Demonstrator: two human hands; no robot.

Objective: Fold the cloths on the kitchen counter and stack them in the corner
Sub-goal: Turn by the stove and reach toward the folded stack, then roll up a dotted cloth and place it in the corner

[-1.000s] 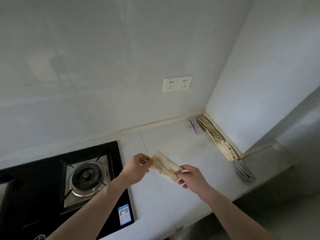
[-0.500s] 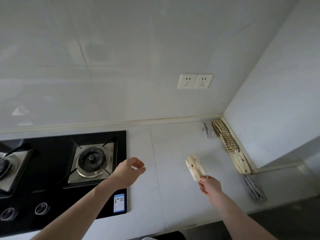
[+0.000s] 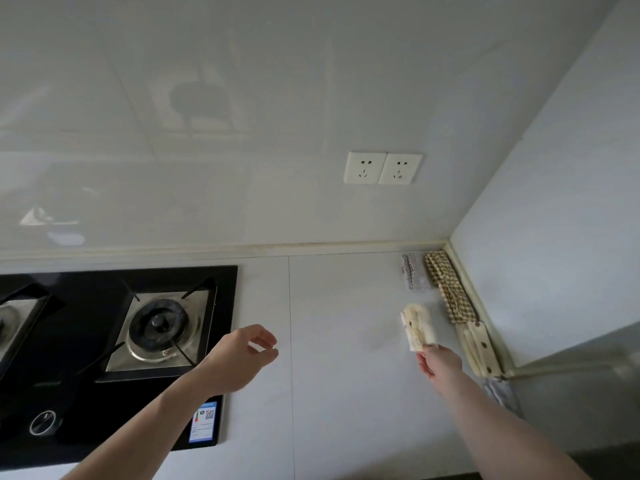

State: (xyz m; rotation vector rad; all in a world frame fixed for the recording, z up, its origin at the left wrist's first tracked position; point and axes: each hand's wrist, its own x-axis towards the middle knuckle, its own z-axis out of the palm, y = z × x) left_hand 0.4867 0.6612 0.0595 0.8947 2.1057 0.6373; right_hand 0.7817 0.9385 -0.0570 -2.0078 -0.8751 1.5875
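I'm pinching the folded cream cloth point(image 3: 416, 327) in my right hand point(image 3: 440, 361), carrying it above the counter point(image 3: 346, 375) toward the corner cloths point(image 3: 450, 289); left hand point(image 3: 239, 355) is hanging loosely curled, empty. Next I'm probably laying it beside them.

The stove point(image 3: 114, 341) is cut off by the left edge, so its second burner point(image 3: 10, 323) shows only in part. The right hand point(image 3: 440, 362) hides the near end of the folded cloth point(image 3: 417, 327). The grey cloth point(image 3: 504, 396) lower right is blurred; its folds cannot be told.
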